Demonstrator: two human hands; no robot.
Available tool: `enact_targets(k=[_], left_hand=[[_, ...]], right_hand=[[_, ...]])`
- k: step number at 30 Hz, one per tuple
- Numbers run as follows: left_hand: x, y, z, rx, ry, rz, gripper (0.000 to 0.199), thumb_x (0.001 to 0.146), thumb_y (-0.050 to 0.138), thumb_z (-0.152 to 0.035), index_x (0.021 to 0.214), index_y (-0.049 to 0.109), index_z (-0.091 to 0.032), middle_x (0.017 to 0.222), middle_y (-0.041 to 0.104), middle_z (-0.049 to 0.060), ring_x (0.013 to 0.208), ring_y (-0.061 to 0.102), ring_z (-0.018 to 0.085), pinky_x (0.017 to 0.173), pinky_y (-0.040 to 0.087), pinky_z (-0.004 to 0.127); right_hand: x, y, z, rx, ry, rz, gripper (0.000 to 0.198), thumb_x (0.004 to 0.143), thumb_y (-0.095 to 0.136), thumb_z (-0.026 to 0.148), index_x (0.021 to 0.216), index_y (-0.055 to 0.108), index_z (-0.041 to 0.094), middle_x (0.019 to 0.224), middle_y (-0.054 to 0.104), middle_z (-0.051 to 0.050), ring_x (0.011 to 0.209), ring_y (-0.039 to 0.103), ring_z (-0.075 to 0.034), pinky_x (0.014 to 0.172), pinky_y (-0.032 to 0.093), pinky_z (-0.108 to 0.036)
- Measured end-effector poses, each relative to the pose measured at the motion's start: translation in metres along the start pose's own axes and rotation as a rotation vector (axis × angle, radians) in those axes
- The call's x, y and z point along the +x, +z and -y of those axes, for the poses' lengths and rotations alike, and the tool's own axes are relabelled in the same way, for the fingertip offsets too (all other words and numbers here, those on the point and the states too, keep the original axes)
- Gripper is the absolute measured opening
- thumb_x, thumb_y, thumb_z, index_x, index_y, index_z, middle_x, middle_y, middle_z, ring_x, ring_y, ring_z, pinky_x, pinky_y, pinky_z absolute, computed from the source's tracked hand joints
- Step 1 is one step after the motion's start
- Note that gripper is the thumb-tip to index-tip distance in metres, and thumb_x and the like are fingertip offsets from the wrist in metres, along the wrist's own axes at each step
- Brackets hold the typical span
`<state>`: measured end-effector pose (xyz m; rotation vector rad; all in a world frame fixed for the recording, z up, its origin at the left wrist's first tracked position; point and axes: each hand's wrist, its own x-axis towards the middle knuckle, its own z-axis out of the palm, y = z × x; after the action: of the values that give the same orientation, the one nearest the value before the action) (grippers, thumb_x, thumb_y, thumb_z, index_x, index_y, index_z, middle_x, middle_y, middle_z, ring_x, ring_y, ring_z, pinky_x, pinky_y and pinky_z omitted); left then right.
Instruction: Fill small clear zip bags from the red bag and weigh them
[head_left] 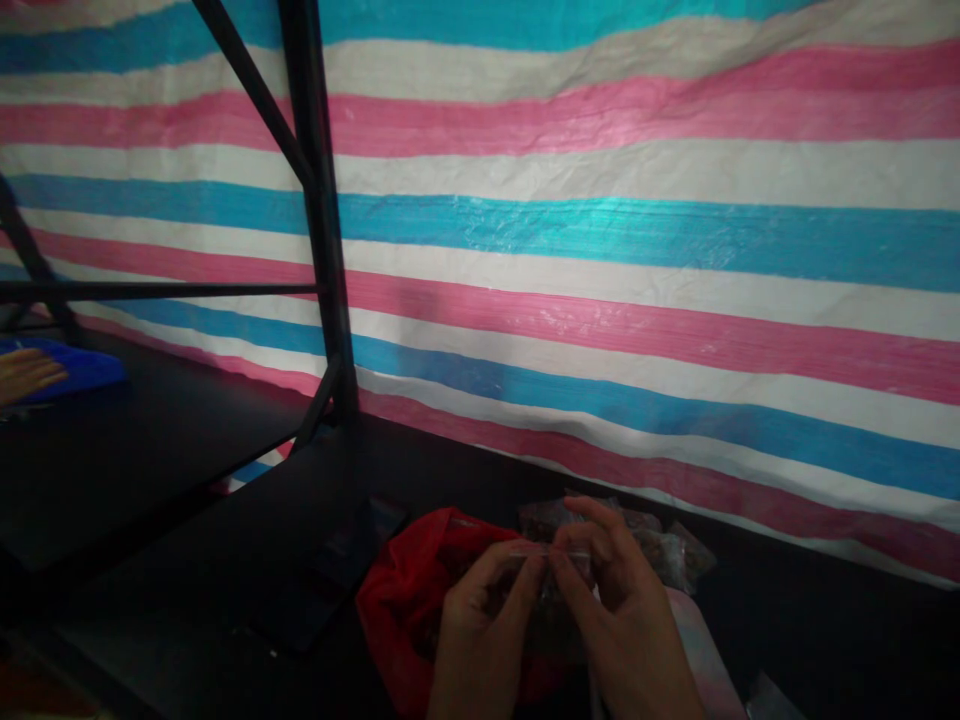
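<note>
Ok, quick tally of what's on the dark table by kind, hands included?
Hands at the small clear bag: 2, left hand, right hand
Another person's hand: 1
Small clear bag pinched between both hands: 1
Red bag: 1
Blue item at far left: 1
Clear packets behind: count unclear
Total counted: 6

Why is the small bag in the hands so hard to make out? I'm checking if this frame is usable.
Head view: the light falls on the striped tarp, which shows glare, while the black table sits in deep shadow; the left hand and right hand are dim and soft, so the clear bag they pinch blurs into the red bag.
</note>
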<state>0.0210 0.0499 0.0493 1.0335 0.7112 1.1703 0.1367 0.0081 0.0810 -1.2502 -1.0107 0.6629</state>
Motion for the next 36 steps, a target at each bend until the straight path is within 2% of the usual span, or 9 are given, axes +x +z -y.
enact_targets(k=[6,10,13,18,22,25,28,33,36], left_hand=[[-0.002,0.002,-0.008,-0.02,0.025,0.024,0.035,0.076,0.085,-0.054,0.083,0.081,-0.02,0.082,0.082,0.006,0.078,0.078,0.023,0.073,0.061,0.028],[-0.003,-0.003,-0.007,0.057,0.08,-0.008,0.025,0.079,0.082,-0.045,0.076,0.077,-0.021,0.078,0.079,0.004,0.076,0.075,0.02,0.07,0.058,0.025],[-0.004,-0.01,-0.003,0.086,0.107,0.033,0.022,0.084,0.077,-0.039,0.073,0.072,-0.022,0.085,0.078,0.004,0.079,0.072,0.019,0.072,0.057,0.024],[-0.006,-0.022,-0.002,0.12,0.072,0.134,0.023,0.092,0.071,-0.041,0.079,0.069,-0.022,0.104,0.077,0.006,0.095,0.073,0.022,0.086,0.059,0.027],[-0.008,-0.021,-0.003,0.179,0.063,0.171,0.026,0.091,0.071,-0.048,0.082,0.071,-0.024,0.103,0.078,0.005,0.091,0.073,0.022,0.085,0.059,0.028],[-0.011,-0.016,-0.001,0.238,0.116,0.109,0.03,0.092,0.067,-0.053,0.096,0.079,-0.026,0.115,0.079,0.007,0.103,0.073,0.025,0.097,0.057,0.031],[-0.015,-0.02,0.0,0.303,0.184,-0.024,0.039,0.095,0.062,-0.057,0.115,0.08,-0.029,0.126,0.077,0.007,0.119,0.069,0.028,0.106,0.052,0.034],[-0.008,-0.044,0.001,0.436,0.343,-0.06,0.035,0.097,0.06,-0.053,0.106,0.081,-0.027,0.116,0.078,0.008,0.111,0.071,0.027,0.1,0.055,0.033],[-0.002,-0.052,0.002,0.446,0.386,-0.102,0.03,0.098,0.06,-0.049,0.1,0.079,-0.027,0.104,0.077,0.006,0.099,0.072,0.024,0.089,0.058,0.029]], right_hand=[[-0.003,0.0,0.003,-0.055,-0.049,-0.025,0.048,0.081,0.079,0.041,0.124,0.062,0.027,0.09,0.076,-0.001,0.083,0.074,-0.021,0.076,0.059,-0.03],[-0.004,0.004,0.0,-0.024,-0.067,-0.006,0.039,0.08,0.08,0.036,0.115,0.065,0.027,0.081,0.074,0.001,0.076,0.073,-0.02,0.07,0.058,-0.027],[-0.006,0.003,-0.002,-0.024,-0.093,0.007,0.039,0.079,0.081,0.029,0.114,0.064,0.028,0.077,0.073,0.004,0.072,0.072,-0.017,0.071,0.058,-0.025],[-0.009,0.001,-0.002,-0.071,-0.053,0.138,0.048,0.089,0.074,0.03,0.135,0.059,0.031,0.098,0.076,0.001,0.087,0.075,-0.017,0.081,0.059,-0.026],[-0.009,0.007,0.003,-0.076,-0.071,0.12,0.032,0.085,0.074,0.029,0.116,0.067,0.028,0.084,0.073,0.002,0.079,0.074,-0.018,0.075,0.059,-0.026],[-0.003,-0.008,0.009,-0.106,-0.111,-0.037,0.027,0.08,0.078,0.034,0.105,0.07,0.026,0.085,0.075,0.0,0.081,0.073,-0.02,0.076,0.059,-0.028],[0.003,-0.047,0.014,-0.15,-0.09,-0.367,0.042,0.077,0.082,0.049,0.109,0.071,0.024,0.097,0.077,-0.005,0.085,0.073,-0.023,0.075,0.059,-0.032],[0.004,-0.114,0.009,-0.301,-0.061,-0.907,0.051,0.075,0.08,0.052,0.115,0.07,0.021,0.108,0.076,-0.01,0.103,0.072,-0.032,0.091,0.058,-0.043],[0.005,-0.124,-0.006,-0.398,0.024,-0.947,0.051,0.074,0.077,0.052,0.111,0.07,0.018,0.109,0.077,-0.015,0.105,0.073,-0.037,0.097,0.057,-0.05]])
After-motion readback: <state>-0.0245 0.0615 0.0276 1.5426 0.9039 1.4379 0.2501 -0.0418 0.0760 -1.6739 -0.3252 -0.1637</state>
